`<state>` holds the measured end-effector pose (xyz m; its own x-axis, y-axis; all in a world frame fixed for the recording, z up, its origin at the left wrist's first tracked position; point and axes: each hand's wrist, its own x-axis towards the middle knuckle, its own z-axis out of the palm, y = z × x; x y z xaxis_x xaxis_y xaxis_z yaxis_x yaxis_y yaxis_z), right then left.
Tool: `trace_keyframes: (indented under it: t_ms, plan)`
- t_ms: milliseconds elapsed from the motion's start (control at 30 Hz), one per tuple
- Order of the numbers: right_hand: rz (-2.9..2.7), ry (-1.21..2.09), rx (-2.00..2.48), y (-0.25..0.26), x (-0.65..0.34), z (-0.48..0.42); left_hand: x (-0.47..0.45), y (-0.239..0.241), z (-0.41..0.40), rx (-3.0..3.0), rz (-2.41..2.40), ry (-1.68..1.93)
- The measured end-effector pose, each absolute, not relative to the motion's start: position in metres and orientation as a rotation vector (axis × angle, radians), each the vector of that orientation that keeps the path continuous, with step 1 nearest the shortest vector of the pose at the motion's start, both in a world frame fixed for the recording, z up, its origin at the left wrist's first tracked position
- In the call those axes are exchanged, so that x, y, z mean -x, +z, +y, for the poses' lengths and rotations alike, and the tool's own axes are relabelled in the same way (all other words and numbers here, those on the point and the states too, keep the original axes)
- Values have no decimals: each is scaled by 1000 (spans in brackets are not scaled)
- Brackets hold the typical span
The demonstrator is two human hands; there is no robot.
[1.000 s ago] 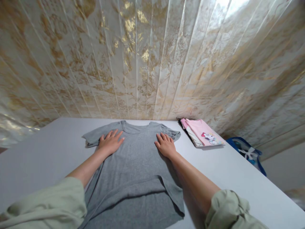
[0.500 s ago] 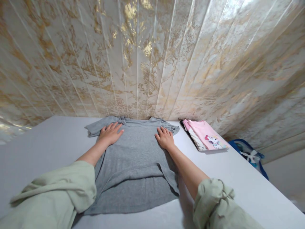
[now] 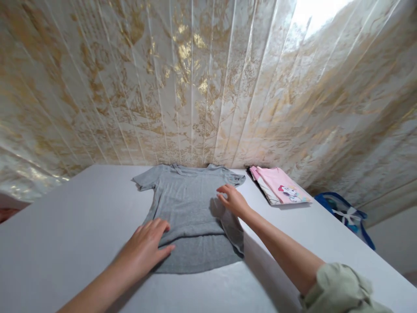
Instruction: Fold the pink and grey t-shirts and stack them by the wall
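Note:
A grey T-shirt (image 3: 192,204) lies spread on the white table, its neckline at the far edge and its hem toward me. Near the bottom, the upper layer is drawn back in a curved fold, so the lower layer shows. My left hand (image 3: 150,243) is over the shirt's lower left side, thumb and fingers apart; whether it touches the cloth I cannot tell. Above the right side of the shirt, my right hand (image 3: 233,200) hovers with bent, parted fingers, its shadow falling on the fabric. Neither hand holds anything.
Folded clothes (image 3: 283,187), a pink one with a cartoon dog print on top, lie at the table's far right. A blue-edged bag (image 3: 347,217) stands beyond the right edge. A pleated gold-patterned curtain (image 3: 195,87) hangs behind the white table (image 3: 97,208).
My left hand has come down from the shirt's left shoulder toward the hem. My right hand has lifted off the cloth near the right sleeve. The shirt's left side has shifted inward.

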<state>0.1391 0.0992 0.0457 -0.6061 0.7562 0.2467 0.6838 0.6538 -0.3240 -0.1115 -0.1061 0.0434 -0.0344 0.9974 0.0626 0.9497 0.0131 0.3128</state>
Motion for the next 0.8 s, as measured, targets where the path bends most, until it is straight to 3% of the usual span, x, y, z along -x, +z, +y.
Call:
trace_keyframes:
  t_ms: [167,333,500,700,800]
  plan:
    - [-2776,393,1026,42,-174,17,119,34,-120,-2007,2037,541]
    - [-2658,440,1140,45,-187,28,128,74,-87,-2145,2040,772]
    - [-2375,98,1291,85,-174,54,115,121,-53,-2284,2468,913]
    - [-2769,200,740,62,-156,-6,78,70,-86,-2537,1883,631]
    - [-2831,200,679,41,-149,-9,75,42,-81,-2475,1837,490]
